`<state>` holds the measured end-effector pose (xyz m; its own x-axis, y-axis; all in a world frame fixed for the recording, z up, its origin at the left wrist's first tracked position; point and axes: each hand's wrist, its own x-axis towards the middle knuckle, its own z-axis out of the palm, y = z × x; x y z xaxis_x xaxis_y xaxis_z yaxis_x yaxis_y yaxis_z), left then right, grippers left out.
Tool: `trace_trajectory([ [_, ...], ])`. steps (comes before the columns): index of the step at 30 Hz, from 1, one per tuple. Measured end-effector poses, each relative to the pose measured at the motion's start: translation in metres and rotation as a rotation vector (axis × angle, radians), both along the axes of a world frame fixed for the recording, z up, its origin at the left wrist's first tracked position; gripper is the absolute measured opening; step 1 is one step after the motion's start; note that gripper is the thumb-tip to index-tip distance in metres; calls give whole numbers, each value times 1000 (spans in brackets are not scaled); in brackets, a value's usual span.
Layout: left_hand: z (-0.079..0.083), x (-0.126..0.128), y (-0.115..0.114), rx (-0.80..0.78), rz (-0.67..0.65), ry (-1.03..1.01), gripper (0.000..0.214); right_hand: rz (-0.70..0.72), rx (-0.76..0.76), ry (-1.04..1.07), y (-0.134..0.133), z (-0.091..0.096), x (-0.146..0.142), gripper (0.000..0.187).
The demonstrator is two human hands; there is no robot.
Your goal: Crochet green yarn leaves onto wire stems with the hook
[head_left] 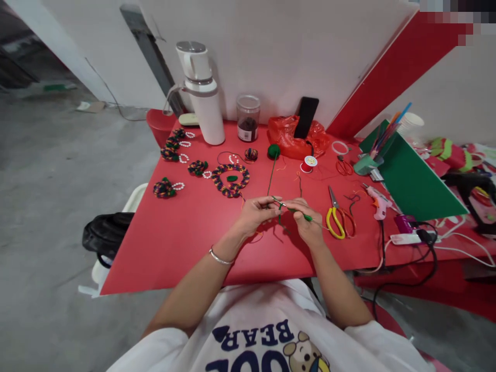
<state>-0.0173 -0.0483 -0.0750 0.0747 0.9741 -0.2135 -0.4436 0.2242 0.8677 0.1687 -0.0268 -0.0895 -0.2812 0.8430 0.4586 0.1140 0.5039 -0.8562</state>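
Over the red table (182, 237), my left hand (256, 213) pinches green yarn (272, 173) that runs back to a green yarn ball (273, 151). My right hand (306, 219) grips a green crochet hook (297, 212), its tip meeting the yarn between both hands. A silver bangle (219, 257) is on my left wrist. Both hands hover close together just above the table's middle.
Multicoloured crocheted ring (230, 180) and several small crocheted pieces (164, 188) lie at left. White thermos (201, 93), jar (248, 118), phone (306, 117) and red bag (287, 135) stand behind. Yellow scissors (335, 217), glue gun (377, 200), thread spool (309, 164) and green board (411, 178) lie right.
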Motion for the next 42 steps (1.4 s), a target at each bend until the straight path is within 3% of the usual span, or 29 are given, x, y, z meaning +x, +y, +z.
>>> trace_trajectory([
  [7, 7, -4, -1, -31, -23, 55, 34, 111, -66, 8, 11, 12, 16, 36],
  [16, 10, -11, 2, -143, -155, 34, 33, 345, -246, -14, 35, 13, 31, 46],
  [21, 4, -13, 5, -165, -169, 58, 27, 359, -316, 45, 42, -1, 27, 44],
  [27, -1, -10, 7, -199, -127, 47, 30, 266, -453, 140, 42, -20, 18, 50],
  [35, -5, -9, 9, -234, -123, 48, 36, 281, -558, 142, 38, -14, 11, 24],
  [42, -7, -9, 13, -233, -175, 68, 31, 254, -607, 202, 39, -18, 10, 27],
])
